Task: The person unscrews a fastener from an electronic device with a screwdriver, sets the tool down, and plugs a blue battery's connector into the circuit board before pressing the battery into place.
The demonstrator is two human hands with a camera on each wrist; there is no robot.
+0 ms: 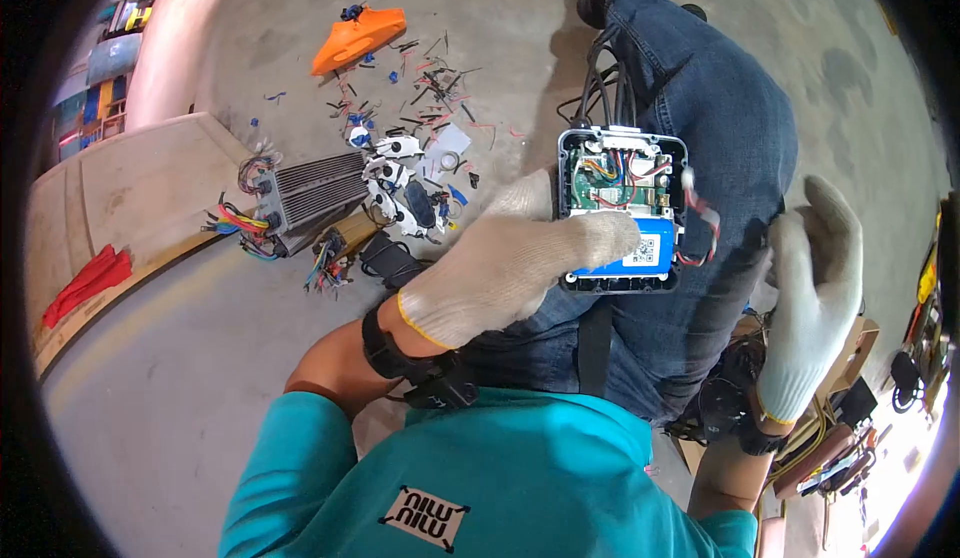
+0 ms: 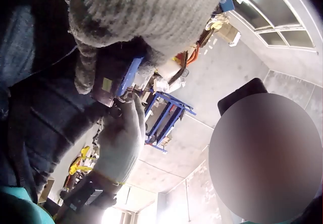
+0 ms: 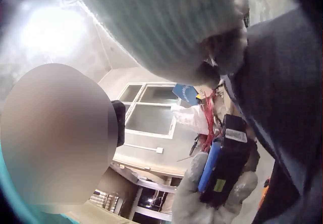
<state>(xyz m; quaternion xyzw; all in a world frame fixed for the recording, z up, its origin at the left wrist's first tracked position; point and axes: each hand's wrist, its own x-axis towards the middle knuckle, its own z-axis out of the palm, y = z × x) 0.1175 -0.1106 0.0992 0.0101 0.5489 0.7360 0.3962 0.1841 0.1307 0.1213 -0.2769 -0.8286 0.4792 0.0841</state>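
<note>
My gloved left hand (image 1: 500,268) grips a black plastic case (image 1: 640,285) over the lap, its thumb lying across a blue battery pack (image 1: 652,226) with a QR label. Above the pack, inside the lidless case, is a green circuit board (image 1: 590,190) with thin coloured wires. A red and white wire lead (image 1: 708,228) loops out over the case's right side. Off to the right, apart from the case, my gloved right hand (image 1: 815,303) has loosely bent fingers and holds nothing visible. The right wrist view shows the case (image 3: 229,158) edge-on, with left fingers around it.
Black cables (image 1: 605,83) extend from the case's far end along the leg. On the floor ahead lie wire scraps (image 1: 440,88), an orange shell (image 1: 362,38), white plastic parts (image 1: 400,183) and a finned metal unit (image 1: 320,193). A wooden board (image 1: 130,198) is at left; boxes and cables crowd the right.
</note>
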